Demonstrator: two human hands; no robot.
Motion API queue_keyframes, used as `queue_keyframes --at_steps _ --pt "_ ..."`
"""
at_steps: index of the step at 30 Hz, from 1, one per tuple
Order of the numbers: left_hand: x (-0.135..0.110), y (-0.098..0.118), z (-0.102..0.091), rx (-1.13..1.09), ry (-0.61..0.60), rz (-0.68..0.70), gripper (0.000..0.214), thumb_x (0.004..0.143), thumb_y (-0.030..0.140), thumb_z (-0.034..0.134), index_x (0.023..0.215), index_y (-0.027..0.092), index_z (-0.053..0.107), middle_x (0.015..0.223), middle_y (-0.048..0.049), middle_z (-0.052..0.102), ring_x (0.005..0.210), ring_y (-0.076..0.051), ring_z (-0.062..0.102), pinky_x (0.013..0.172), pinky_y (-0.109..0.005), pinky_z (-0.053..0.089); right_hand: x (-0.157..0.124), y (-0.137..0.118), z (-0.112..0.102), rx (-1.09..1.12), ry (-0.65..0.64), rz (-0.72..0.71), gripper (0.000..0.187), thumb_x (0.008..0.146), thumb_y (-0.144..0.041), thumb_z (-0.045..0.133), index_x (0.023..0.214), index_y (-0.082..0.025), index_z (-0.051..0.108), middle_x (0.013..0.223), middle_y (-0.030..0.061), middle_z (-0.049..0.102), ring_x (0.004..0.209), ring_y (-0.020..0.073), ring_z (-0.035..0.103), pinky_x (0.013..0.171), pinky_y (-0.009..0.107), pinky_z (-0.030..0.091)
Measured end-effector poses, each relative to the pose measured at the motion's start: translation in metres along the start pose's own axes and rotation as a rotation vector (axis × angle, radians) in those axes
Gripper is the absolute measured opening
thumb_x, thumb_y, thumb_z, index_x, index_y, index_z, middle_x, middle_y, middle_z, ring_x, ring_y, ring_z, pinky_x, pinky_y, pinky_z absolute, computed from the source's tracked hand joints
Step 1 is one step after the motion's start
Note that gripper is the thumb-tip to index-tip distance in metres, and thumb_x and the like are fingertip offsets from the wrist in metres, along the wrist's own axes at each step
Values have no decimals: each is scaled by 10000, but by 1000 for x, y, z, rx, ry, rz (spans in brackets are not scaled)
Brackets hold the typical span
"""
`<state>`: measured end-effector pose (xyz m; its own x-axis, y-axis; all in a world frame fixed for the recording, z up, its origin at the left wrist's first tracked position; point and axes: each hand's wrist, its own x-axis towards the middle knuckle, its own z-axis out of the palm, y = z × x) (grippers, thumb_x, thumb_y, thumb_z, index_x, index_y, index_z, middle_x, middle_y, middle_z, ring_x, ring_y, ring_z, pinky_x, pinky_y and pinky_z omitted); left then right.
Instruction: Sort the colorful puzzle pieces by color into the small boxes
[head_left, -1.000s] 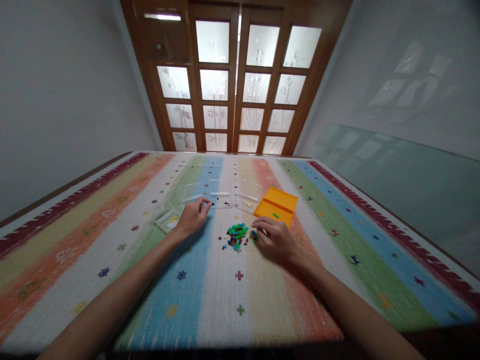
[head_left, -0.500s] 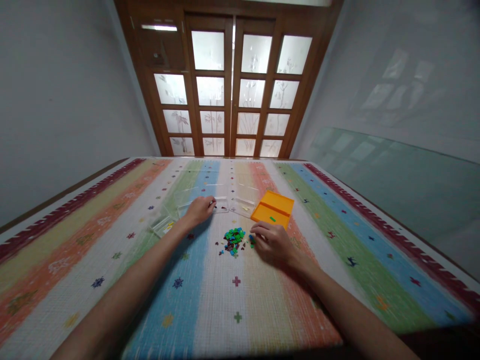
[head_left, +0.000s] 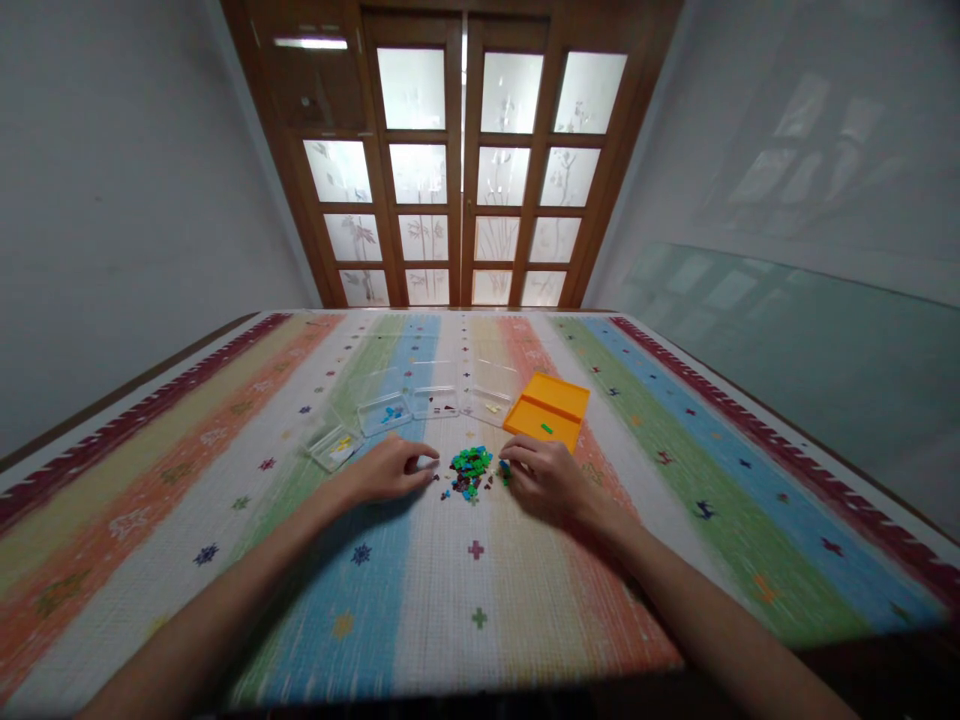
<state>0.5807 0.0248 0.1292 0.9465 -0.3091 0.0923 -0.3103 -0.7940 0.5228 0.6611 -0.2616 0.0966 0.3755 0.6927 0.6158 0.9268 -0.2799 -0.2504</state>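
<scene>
A pile of small plastic pieces (head_left: 471, 466), mostly green with some blue and dark brown, lies on the striped tablecloth. Just left of it is my left hand (head_left: 391, 468), thumb and forefinger apart and nothing visible between them. My right hand (head_left: 549, 480) rests at the pile's right side with its fingers curled down. A few green and blue pieces show at its fingertips; what it may hold is hidden. Beyond that hand lies the open orange box (head_left: 551, 388), with a green piece (head_left: 547, 428) inside.
Clear open boxes stand in an arc beyond the pile: one with yellow pieces (head_left: 341, 445), one with blue pieces (head_left: 392, 413), one with dark brown pieces (head_left: 448, 407) and one with cream pieces (head_left: 492, 408). Wooden doors (head_left: 463, 230) with glass panes stand behind the table.
My left hand has come back from the box with dark brown pieces to the pile's left side, and its fingers have parted. My right hand has hardly moved.
</scene>
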Motion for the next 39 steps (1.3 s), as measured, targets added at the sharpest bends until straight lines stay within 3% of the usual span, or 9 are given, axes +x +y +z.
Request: queue_keyframes --at_steps 3,9,16,20,24,27,33,39 --pt "-6 9 7 -37 -70 11 304 856 307 527 988 199 779 512 41 514 465 -117 442 511 -223 290 0 -1 0 14 -8 -1 200 909 -123 541 858 -175 727 865 89 733 717 168 666 649 267 509" --pt "-7 6 10 -2 -62 15 276 898 298 499 933 197 754 546 27 545 493 -131 467 544 -238 317 1 -2 1 10 10 -4 189 903 -119 550 868 -175 727 865 88 736 706 173 664 640 276 509" --pt "21 -12 -12 69 194 -57 226 887 317 544 951 157 691 550 60 475 510 -127 423 592 -247 325 0 -2 2 28 -13 -7 198 901 -107 533 882 -174 718 885 85 734 731 168 661 664 270 508" --pt "44 -13 -26 167 291 -135 262 915 315 529 999 141 706 592 29 550 543 -140 482 616 -257 351 -1 -3 1 10 -26 -20 203 899 -104 521 858 -168 709 844 76 721 697 159 636 642 264 489" --pt "64 -11 -31 337 241 -218 316 983 284 454 1091 136 712 792 -69 713 709 -197 628 705 -288 417 0 -5 -2 -10 -31 -44 202 878 -89 513 851 -168 697 837 73 720 680 159 622 618 268 470" --pt "74 -12 -29 394 204 -251 334 1013 280 418 1075 147 718 948 -126 749 855 -240 676 773 -312 442 -1 -6 -2 -20 -39 -44 206 883 -85 509 866 -173 695 839 67 716 677 154 612 610 267 455" --pt "84 -18 -23 473 152 -330 381 1042 337 385 1008 150 715 976 -163 737 914 -283 685 779 -339 454 -3 -5 1 -49 -78 -30 193 911 -98 526 873 -178 698 842 62 691 686 144 587 619 261 435" --pt "75 -17 -25 528 159 -385 429 1062 325 294 1126 140 676 1003 -173 731 943 -301 686 783 -353 452 -3 -6 0 -72 -101 -33 185 911 -108 541 873 -185 705 836 60 681 696 144 573 624 257 431"
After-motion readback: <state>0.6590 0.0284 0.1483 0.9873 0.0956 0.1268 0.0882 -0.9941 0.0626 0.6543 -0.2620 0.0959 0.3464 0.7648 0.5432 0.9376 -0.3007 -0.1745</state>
